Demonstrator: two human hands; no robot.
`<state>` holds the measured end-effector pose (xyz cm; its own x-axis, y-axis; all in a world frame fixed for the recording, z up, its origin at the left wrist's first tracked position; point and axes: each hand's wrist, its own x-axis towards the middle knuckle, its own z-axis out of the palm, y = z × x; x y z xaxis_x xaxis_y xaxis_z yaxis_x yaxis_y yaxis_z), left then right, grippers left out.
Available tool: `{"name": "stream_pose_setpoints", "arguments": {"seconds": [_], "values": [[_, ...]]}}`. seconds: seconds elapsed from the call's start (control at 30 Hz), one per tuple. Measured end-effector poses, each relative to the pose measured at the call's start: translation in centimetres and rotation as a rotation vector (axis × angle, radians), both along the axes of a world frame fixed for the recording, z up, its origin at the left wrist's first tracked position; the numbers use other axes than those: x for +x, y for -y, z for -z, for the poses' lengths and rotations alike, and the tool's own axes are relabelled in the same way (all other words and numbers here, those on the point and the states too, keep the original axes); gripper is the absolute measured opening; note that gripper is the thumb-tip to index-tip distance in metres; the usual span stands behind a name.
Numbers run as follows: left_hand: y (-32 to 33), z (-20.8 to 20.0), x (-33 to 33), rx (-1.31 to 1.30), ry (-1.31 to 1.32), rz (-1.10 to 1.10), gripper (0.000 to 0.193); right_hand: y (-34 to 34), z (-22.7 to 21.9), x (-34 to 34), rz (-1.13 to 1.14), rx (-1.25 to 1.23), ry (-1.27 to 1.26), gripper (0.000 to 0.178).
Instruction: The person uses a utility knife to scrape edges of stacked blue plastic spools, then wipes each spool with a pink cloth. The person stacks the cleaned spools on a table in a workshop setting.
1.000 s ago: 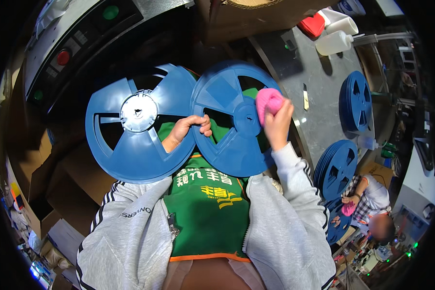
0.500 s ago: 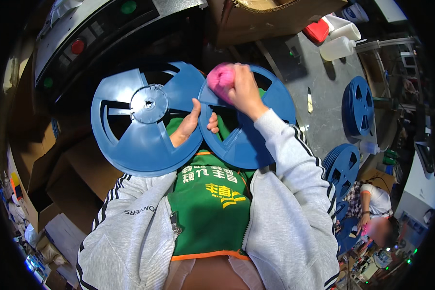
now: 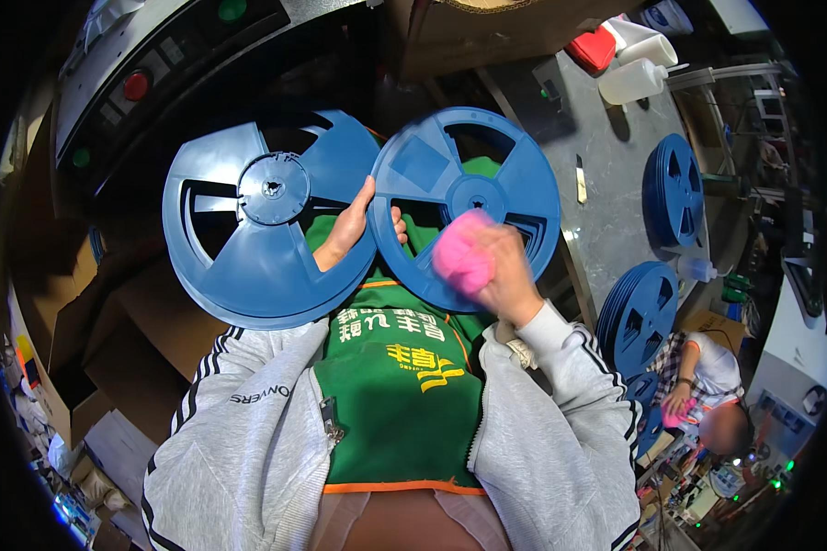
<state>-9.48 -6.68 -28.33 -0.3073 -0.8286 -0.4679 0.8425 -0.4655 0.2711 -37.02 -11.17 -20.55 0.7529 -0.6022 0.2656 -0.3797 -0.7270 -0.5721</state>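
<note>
Two blue plastic reels with wedge-shaped openings are held up side by side in front of my green apron. My left hand [image 3: 347, 230] is closed around the rims where they meet. Its palm shows through an opening of the left reel [image 3: 248, 262], and its fingertips show in an opening of the right reel [image 3: 423, 165]. The left reel looks like more than one layer. My right hand [image 3: 513, 275] is closed on a bunched pink cloth [image 3: 466, 257], slightly blurred, over the lower middle of the right reel. Whether the cloth touches the reel, I cannot tell.
Stacked blue reels [image 3: 678, 193] stand at the right of the grey table [image 3: 606, 184], with more [image 3: 641, 317] nearer. A squeeze bottle [image 3: 632, 83] and a knife-like tool [image 3: 581, 179] are on it. Cardboard boxes [image 3: 147, 340] lie left; a co-worker [image 3: 708, 376] holds something pink.
My right hand has moved the pink cloth from the upper left of the right reel down to its lower middle. My left hand keeps its grip.
</note>
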Motion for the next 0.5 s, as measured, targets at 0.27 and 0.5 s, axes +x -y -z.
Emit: {"name": "stream_pose_setpoints", "arguments": {"seconds": [0.27, 0.5], "values": [[0.3, -1.3, -0.3, 0.085, -0.030, -0.038, 0.043, 3.3, 2.7, 2.7, 0.476, -0.021, 0.071, 0.036], [-0.3, -1.0, 0.3, 0.026, -0.056, 0.037, 0.023, -0.6, -3.1, -1.2, 0.381, 0.704, 0.545, 0.052]]}}
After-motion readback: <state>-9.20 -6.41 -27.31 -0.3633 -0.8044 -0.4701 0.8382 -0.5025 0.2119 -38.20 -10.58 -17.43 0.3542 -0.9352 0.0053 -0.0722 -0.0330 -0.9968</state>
